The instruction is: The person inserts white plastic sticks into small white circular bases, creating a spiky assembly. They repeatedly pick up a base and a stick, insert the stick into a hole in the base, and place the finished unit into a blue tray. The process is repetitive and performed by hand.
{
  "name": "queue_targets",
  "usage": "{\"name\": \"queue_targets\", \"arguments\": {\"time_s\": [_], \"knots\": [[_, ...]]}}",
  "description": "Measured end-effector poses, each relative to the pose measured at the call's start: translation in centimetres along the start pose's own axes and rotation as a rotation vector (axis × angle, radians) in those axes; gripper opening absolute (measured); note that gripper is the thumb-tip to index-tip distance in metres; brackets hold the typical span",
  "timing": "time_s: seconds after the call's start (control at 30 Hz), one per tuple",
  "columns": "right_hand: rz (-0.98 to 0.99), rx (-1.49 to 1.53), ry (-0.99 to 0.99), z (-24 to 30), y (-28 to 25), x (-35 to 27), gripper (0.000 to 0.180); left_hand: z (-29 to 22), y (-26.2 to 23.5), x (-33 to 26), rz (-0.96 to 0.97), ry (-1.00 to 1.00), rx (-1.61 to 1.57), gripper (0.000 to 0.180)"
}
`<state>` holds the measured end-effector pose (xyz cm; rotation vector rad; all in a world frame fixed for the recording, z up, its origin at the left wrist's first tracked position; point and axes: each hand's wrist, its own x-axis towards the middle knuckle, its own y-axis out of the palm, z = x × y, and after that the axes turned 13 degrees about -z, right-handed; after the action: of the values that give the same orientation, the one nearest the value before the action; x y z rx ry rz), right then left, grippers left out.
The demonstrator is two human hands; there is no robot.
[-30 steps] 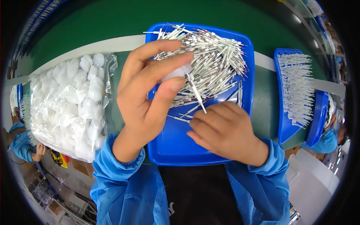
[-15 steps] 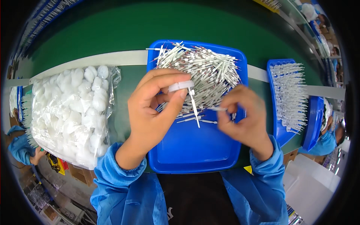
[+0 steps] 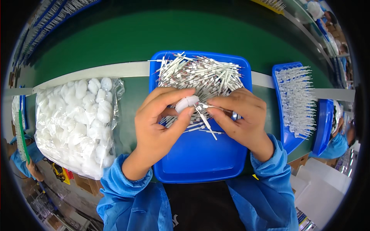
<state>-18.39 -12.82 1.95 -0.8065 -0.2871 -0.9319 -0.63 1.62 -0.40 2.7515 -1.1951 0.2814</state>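
Observation:
Between thumb and fingers, my left hand [image 3: 154, 121] is closed on a round white plastic disc [image 3: 185, 104]. One thin white rod [image 3: 206, 123] sticks out from the disc's edge and slants down to the right. My right hand [image 3: 244, 115] pinches a second thin white rod [image 3: 206, 105], its end up against the disc's right edge; whether it is seated there I cannot tell. Both hands are held over a blue tray [image 3: 200, 158]. A heap of thin white rods [image 3: 208, 73], some with dark reddish tips, fills the tray's far part.
A clear plastic bag [image 3: 73, 127] full of white discs lies left of the tray. On the right, another blue tray [image 3: 287, 140] holds rows of upright white rods [image 3: 298, 100]. Behind runs a green surface [image 3: 165, 34]. Co-workers in blue sleeves [image 3: 333, 142] show at both sides.
My right hand has moved left and brought its rod to the disc. My left hand has lowered slightly and turned the disc. The view has shifted a little.

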Motion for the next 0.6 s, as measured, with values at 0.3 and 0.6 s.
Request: {"name": "queue_targets", "arguments": {"time_s": [0.3, 0.6], "knots": [[0.018, -0.017, 0.007, 0.6, 0.5, -0.4, 0.019, 0.4, -0.4, 0.3, 0.055, 0.159, 0.234, 0.04], [-0.026, -0.037, 0.007, 0.4, 1.2, -0.6, 0.013, 0.0, 0.0, 0.7, 0.005, 0.53, 0.533, 0.047]]}}
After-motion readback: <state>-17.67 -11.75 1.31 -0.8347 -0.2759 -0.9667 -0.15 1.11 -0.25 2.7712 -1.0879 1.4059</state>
